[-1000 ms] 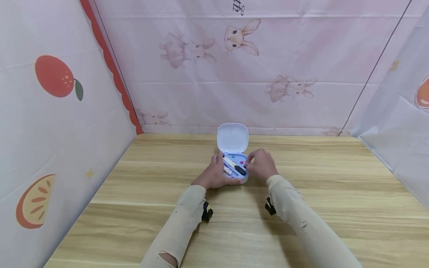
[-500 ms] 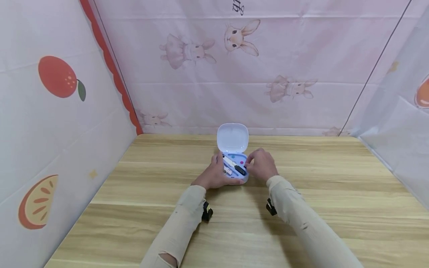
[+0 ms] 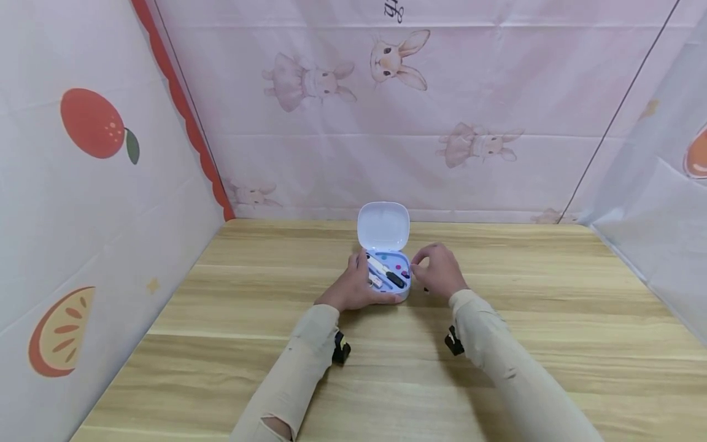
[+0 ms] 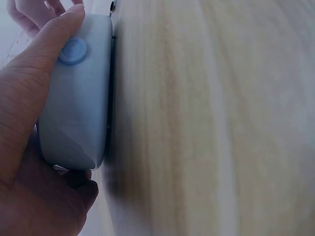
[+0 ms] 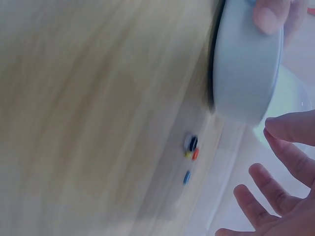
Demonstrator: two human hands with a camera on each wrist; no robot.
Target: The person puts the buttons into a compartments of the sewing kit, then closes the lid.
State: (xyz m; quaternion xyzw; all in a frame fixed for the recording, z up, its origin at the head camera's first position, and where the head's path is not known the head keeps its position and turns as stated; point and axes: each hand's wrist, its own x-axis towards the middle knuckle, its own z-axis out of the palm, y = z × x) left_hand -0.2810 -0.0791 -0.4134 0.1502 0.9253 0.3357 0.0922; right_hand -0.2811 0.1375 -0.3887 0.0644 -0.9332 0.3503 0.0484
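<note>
A pale blue hinged plastic case [image 3: 385,226] stands on the table with its lid raised. Inside lie a white-and-black slim tool [image 3: 394,279], a small white piece [image 3: 375,280] and several coloured button-like discs [image 3: 398,267]. My left hand [image 3: 353,285] grips the case from the left, its thumb along the front wall beside a round blue latch [image 4: 73,50]. Just off the right rim is my right hand [image 3: 436,270]; thumb and index tips meet with nothing visible between them, the other fingers loosely spread [image 5: 266,182].
Several small coloured button-like pieces [image 5: 192,143] lie on the wooden table [image 3: 248,368] to the right of the case, under my right hand. Behind the table hangs a pink rabbit-print cloth [image 3: 353,153]; a fruit-print cloth [image 3: 110,215] lines the left side.
My right hand has moved right, from the case's right rim to just outside it. Dark discs now show in the case where its fingertips were. The left hand stays in place.
</note>
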